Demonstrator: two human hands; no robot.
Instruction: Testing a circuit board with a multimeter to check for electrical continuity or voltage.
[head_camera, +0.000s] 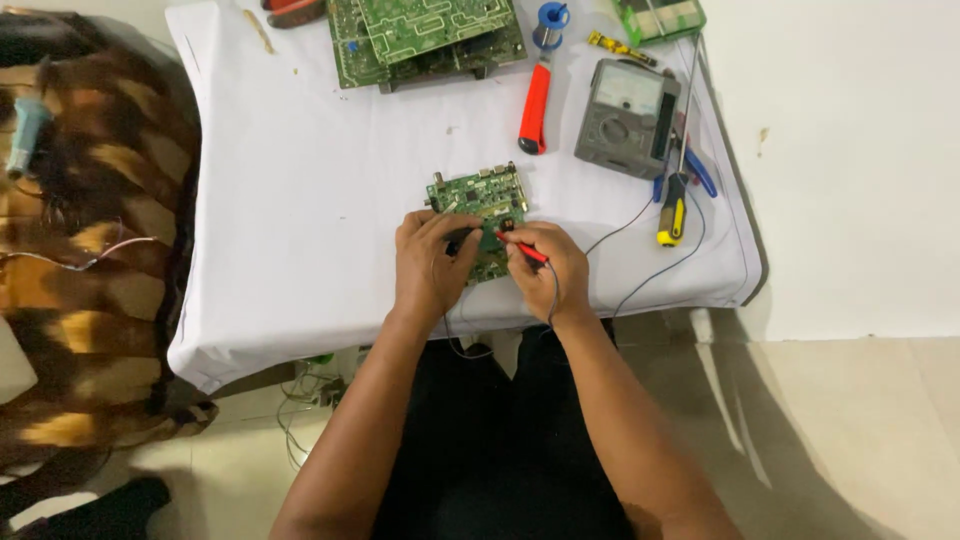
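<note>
1. A small table (300, 200) covered with a white cloth stands against a pale wall, with a tiled floor below and a brown patterned fabric (90, 250) to the left.
2. A small green circuit board (478, 200) lies near the front edge of the table, in the middle.
3. The left hand (430, 265) rests on the board's near left part, fingers curled around a black probe (458, 240).
4. The right hand (545, 265) is closed in a pinch on a red probe (525, 248), its tip touching the board.
5. Thin wires (640, 280) run from the hands towards a grey meter (627, 117) at the back right.
6. Beside the meter lie an orange-handled knife (535, 110), a yellow-handled screwdriver (672, 215) and blue-handled pliers (700, 172).
7. Larger green circuit boards (420, 40) are stacked at the back edge, with a spool of solder (549, 22) just right of them.
</note>
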